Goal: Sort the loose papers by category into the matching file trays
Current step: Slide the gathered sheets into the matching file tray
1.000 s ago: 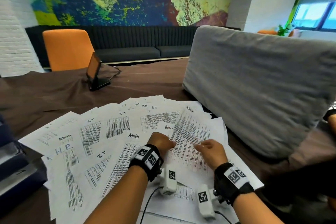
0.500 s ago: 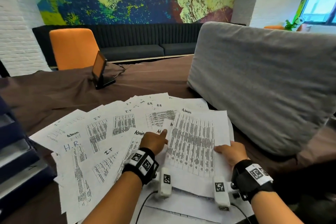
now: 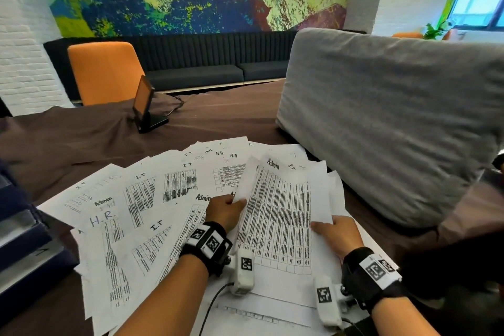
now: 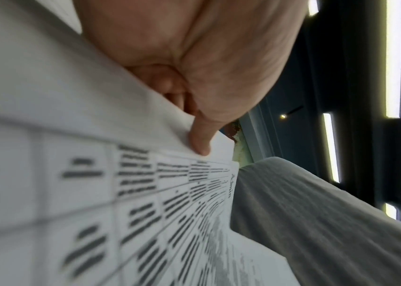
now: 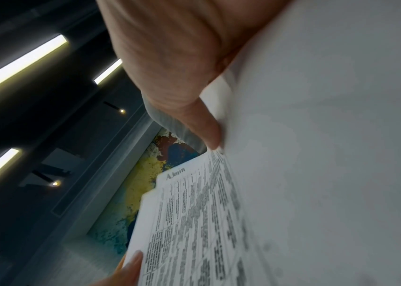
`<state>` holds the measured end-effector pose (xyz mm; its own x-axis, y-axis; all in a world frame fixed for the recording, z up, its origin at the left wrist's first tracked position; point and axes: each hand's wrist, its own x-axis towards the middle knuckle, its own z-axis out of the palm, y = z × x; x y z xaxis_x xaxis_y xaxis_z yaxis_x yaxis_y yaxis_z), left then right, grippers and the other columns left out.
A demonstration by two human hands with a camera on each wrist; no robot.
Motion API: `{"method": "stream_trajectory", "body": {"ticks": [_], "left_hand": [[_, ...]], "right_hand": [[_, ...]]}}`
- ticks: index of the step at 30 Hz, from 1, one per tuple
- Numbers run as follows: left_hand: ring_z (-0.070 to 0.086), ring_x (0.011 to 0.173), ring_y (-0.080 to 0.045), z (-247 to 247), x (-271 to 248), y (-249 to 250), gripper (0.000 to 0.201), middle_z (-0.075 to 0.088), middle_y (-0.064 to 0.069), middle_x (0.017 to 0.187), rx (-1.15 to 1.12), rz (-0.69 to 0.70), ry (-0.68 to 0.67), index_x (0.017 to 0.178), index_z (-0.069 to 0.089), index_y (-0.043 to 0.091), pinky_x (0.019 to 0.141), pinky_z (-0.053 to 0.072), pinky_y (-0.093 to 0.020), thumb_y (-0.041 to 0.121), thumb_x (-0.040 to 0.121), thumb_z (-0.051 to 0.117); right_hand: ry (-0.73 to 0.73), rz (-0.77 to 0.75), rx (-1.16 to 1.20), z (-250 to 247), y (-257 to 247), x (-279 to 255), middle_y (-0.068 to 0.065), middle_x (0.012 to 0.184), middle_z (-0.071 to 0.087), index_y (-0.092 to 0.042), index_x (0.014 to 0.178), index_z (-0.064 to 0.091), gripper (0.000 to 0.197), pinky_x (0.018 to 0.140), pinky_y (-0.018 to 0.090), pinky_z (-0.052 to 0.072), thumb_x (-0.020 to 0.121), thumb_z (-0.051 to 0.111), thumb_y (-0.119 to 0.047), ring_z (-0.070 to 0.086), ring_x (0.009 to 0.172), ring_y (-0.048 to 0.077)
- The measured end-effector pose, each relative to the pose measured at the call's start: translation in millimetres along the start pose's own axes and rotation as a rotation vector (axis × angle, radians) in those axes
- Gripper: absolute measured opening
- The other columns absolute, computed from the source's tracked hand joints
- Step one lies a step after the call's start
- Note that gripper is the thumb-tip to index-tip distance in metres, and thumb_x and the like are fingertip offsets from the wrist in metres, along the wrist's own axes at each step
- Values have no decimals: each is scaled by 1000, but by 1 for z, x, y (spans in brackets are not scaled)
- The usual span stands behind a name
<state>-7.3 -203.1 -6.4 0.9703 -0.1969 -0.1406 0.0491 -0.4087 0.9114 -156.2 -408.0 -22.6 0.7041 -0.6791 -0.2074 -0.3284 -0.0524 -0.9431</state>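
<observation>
White Admin sheet is pinched at its sides by left hand and right hand, lifted from the loose papers, needing carriage to its matching file tray.

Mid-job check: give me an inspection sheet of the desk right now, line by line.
Surface: brown tablecloth, creased.
Job's things: Admin sheet lifted off the fanned loose papers marked I.T, H.R. and Admin; file trays at left edge.
Clutter: small screen on a stand; grey cushion.
Hands: left hand and right hand pinch the sheet's sides.
Cables: black lead from a wrist camera.
Surroundings: orange chair, dark bench, mural.
</observation>
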Motion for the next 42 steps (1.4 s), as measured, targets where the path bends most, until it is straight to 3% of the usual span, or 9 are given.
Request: {"method": "stream_trajectory", "body": {"ticks": [3, 7, 12, 17, 20, 25, 29, 35, 42], "left_hand": [[32, 55, -17, -3, -3, -1, 48, 34, 4, 53, -102, 10, 26, 58, 37, 19, 60, 26, -28, 34, 96, 63], [68, 85, -16, -3, -6, -5, 9, 74, 0, 92, -202, -3, -143, 98, 72, 15, 73, 52, -26, 17, 90, 74], [71, 84, -4, -16, -17, 2, 17, 74, 3, 98, -256, 6, -223, 109, 71, 13, 58, 50, -9, 16, 93, 69], [61, 92, -19, -28, -8, -8, 51, 64, 0, 99, -44, 8, -174, 95, 70, 19, 88, 47, -31, 67, 80, 64], [61, 115, -26, -30, 1, -19, 15, 67, -3, 117, 120, -7, 49, 99, 75, 17, 102, 48, -37, 27, 88, 72], [50, 133, -27, -28, 5, -23, 73, 51, -12, 146, 234, -86, 40, 149, 40, 8, 110, 41, -32, 15, 84, 74], [69, 93, -27, -25, 8, -22, 14, 70, -6, 91, 257, -49, 73, 96, 71, 8, 80, 56, -32, 20, 87, 71], [50, 51, -16, -29, 4, -24, 34, 54, 2, 52, -25, -10, 125, 57, 63, 13, 52, 37, -20, 25, 86, 78], [62, 119, -23, -37, -4, -14, 29, 69, -3, 123, -300, 42, -32, 115, 69, 14, 109, 44, -43, 34, 103, 52]], "right_hand": [[-12, -31, 62, 3, -7, -1, 7, 79, 76, -6, 82, 74, 7, 65, 32, 58, 85, 74, -12, 74, 71, 24], [-12, -34, 95, 8, -7, 1, 9, 92, 77, -11, 88, 74, 4, 79, 40, 59, 85, 75, -13, 73, 82, 26], [57, 52, 209, 9, -8, 9, 5, 119, 58, -17, 131, 46, 62, 97, 41, 48, 81, 81, -28, 59, 109, 25], [-181, 145, 303, 4, -16, 0, 19, 95, 75, 4, 106, 69, 24, 85, 49, 57, 83, 72, -1, 73, 87, 38], [-60, 111, 191, 3, -14, 4, 15, 83, 76, 4, 96, 71, 17, 83, 51, 58, 80, 72, 5, 73, 79, 36], [-98, 164, 168, 5, -7, 5, 20, 85, 75, 6, 93, 71, 14, 84, 54, 58, 79, 74, 5, 73, 80, 38], [-107, 161, 158, 4, -7, 3, 18, 87, 76, 4, 95, 71, 16, 84, 51, 58, 80, 75, 2, 73, 82, 36], [-119, 113, 228, -2, -14, -2, 13, 83, 77, 0, 94, 71, 11, 73, 41, 59, 83, 72, 1, 74, 78, 32], [-183, 61, 325, 5, -20, -9, 13, 99, 76, -6, 109, 71, 22, 91, 53, 55, 88, 70, -9, 74, 90, 34]]}}
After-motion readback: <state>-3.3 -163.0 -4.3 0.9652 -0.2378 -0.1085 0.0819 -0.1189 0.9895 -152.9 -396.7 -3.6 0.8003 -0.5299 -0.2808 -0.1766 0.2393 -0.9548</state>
